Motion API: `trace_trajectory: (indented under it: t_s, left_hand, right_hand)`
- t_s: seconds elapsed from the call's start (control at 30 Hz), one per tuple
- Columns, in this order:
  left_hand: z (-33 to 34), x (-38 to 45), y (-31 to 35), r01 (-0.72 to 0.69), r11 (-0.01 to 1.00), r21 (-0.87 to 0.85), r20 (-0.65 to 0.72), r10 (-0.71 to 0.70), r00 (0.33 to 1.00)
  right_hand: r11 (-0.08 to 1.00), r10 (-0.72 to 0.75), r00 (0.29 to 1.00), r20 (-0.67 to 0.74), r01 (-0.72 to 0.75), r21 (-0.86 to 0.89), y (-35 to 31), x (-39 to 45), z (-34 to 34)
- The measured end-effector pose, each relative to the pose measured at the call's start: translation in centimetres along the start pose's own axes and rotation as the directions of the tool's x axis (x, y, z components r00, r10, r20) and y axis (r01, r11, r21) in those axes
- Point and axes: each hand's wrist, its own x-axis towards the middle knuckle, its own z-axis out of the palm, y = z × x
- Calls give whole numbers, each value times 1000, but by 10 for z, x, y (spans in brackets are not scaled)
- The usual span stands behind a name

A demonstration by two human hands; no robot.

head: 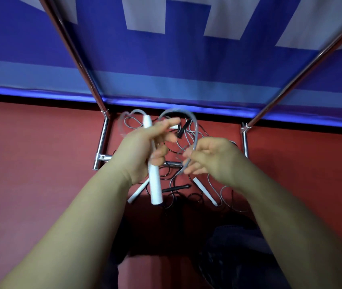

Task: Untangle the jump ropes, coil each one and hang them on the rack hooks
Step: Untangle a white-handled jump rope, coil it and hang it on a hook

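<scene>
Here the left hand (140, 149) grips a white handle (154, 184), its fingers (167, 124) curled round the upper part while the lower part sticks out below the palm. A second white handle end (146, 120) pokes up above those fingers, held in the same grip. From there a grey rope (195, 130) arches over to the right hand (211, 157), whose fingers (193, 155) are curled and pinch the rope where it comes down; motion blur hides exactly how many fingers touch it. A thinner loop of the same grey rope (124, 126) bulges out to the left of the left hand's fingers.

Below and beyond both hands, on the red floor (30, 163), lies the tangle of remaining ropes (186, 184): two white handles (204, 190) angled apart beneath the right hand's fingers, a black handle (176, 187) between them, and another black handle (183, 128) just beyond the fingertips of the left hand, amid black and grey loops.

The chrome rack (101, 142) stands over the tangle, its poles rising to either side of the hands. Behind it hangs a blue banner (166, 69) with pale lettering.
</scene>
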Motion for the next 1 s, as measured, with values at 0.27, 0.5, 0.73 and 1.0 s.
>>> trace_trajectory:
  t_s: [0.27, 0.5, 0.73, 1.0]
  left_hand:
    - [7, -7, -13, -69, 822, 565, 30, 63, 998]
    - [8, -2, -9, -87, 972, 219, -36, 97, 995]
    - [5, -2, 2, 23, 991, -132, 42, -18, 999]
    - [3, -6, -3, -110, 925, 364, 22, 110, 994]
  right_hand:
    - [593, 144, 986, -85, -17, 805, -9, 3, -17]
    - [993, -95, 995, -22, 94, -69, 2, -1, -4]
    - [867, -267, 940, -211, 139, -478, 13, 3, -6]
    - [955, 25, 986, -162, 24, 296, -3, 4, -10]
